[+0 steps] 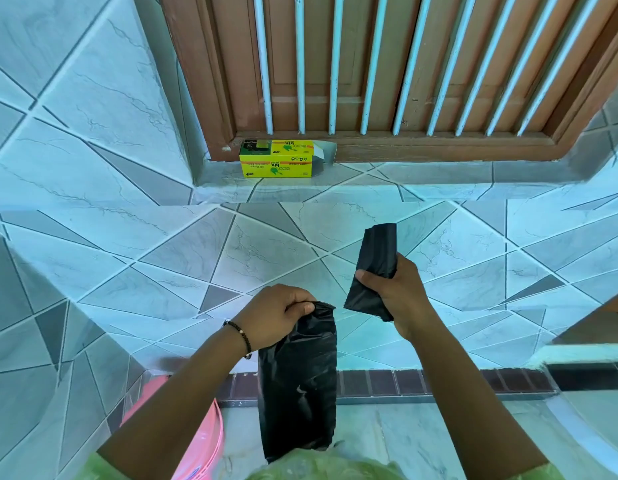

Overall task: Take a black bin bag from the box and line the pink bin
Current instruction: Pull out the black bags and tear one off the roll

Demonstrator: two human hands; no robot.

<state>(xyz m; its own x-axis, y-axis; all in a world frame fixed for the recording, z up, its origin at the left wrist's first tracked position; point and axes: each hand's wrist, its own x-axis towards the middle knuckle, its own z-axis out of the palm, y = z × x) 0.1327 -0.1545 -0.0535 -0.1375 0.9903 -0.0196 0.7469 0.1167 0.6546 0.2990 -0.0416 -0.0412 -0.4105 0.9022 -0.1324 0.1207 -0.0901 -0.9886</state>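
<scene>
Left hand [278, 315] pinching top edge of hanging black bin bag [299, 382], right hand [396, 294] gripping folded black bag roll [375, 268], pink bin [200, 441] lower left, yellow bin-bag box [278, 159] open on tiled window ledge [439, 174]

The black bin bag [297, 382] is looking like thin plastic film, slightly glossy and crinkled, catching a bit of light on its folds. The second black piece [373, 268] is showing the same soft sheen. The box [278, 159] is reading as printed cardboard, smooth, with a semi-gloss yellow finish. The pink bin [200, 441] is looking like hard, shiny plastic. The wall tiles [93, 98] are coming across as smooth glazed ceramic with marble-style veining. The window frame [422, 147] is showing as brown painted wood, and the bars [300, 64] are looking like painted metal. The bracelet [240, 332] is appearing as dark beads.
</scene>
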